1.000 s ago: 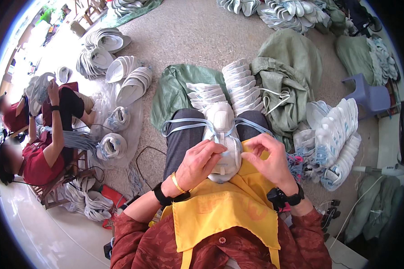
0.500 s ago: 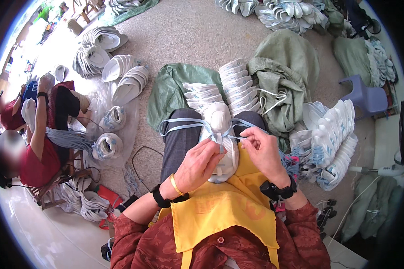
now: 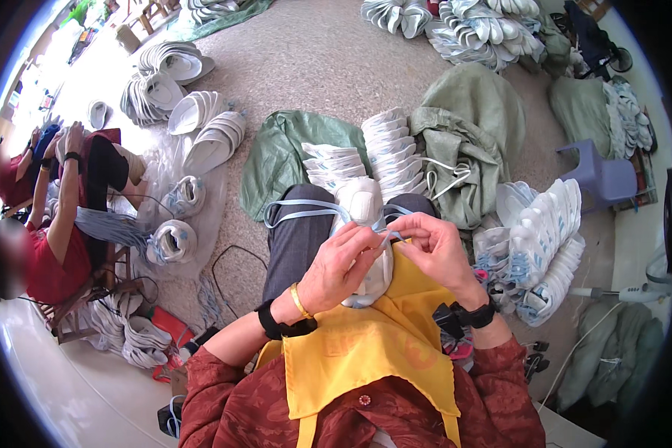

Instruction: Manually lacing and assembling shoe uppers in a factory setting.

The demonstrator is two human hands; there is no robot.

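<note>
A white sneaker point(image 3: 361, 203) lies lengthwise, near to far, on the person's lap, its near end over the yellow apron point(image 3: 373, 373) and its middle partly covered by the fingers; a light-blue shoelace point(image 3: 303, 201) loops out from it to the left across the dark trousers point(image 3: 295, 250); the right hand point(image 3: 437, 250), coming in from the right, has its grip pinched on the lace between thumb and forefinger, just above the sneaker; the left hand point(image 3: 343, 263), lying over the sneaker's left side, has its thumb and forefinger brought together, and its grip appears to be on the same lace, though the knuckles hide part of the contact; to work the lace well, I would pinch it close to its tip so that it does not buckle, let the left hand steady the sneaker and open the eyelet edge, then draw the lace through flat and untwisted; the loop on the left is best kept loose and clear of the wrists, with both sides evened before any tightening; farther off, beyond the knees, stand two stacks of white shoe uppers point(image 3: 393, 157) beside a green sack point(image 3: 276, 145), and more laced shoes point(image 3: 549, 231) are piled to the right.
</note>
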